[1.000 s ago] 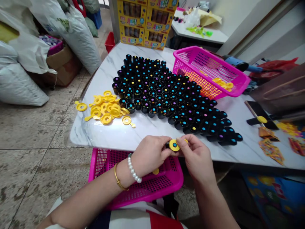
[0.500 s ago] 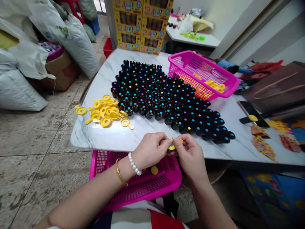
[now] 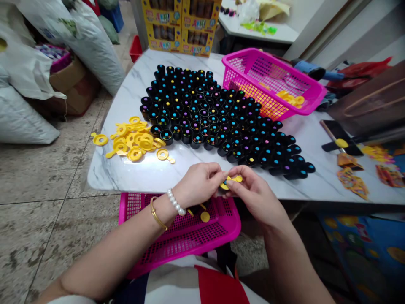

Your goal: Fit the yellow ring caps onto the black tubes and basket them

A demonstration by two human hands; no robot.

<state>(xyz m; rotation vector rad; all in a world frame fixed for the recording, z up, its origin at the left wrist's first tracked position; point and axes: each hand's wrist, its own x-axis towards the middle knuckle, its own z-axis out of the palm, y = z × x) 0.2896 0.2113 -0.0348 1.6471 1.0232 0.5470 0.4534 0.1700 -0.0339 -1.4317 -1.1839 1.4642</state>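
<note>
Over the table's front edge, my left hand point(image 3: 204, 181) and my right hand point(image 3: 253, 188) pinch a yellow plastic ring with a tab point(image 3: 236, 179) together. The ring sits on a small black cup, mostly hidden by my fingers; a blue dot shows at its middle. Beyond my hands stand many black cups point(image 3: 202, 114) with blue, purple and yellow dots in their centres. A loose pile of yellow tabbed rings point(image 3: 134, 139) lies left of the cups. Below my hands, a pink basket point(image 3: 186, 249) holds a few yellow discs point(image 3: 205, 216).
Another pink basket point(image 3: 272, 71) with yellow pieces stands at the back right of the marble-patterned table point(image 3: 126, 179). Yellow printed boxes point(image 3: 180, 25) are stacked behind the cups. A phone point(image 3: 340, 135) and orange wrappers point(image 3: 351, 181) lie on the right. White sacks point(image 3: 95, 46) stand on the floor.
My right thumb has shifted on the yellow ring, and more of its tab shows. The camera view has tilted slightly downward. Both hands still hold the piece.
</note>
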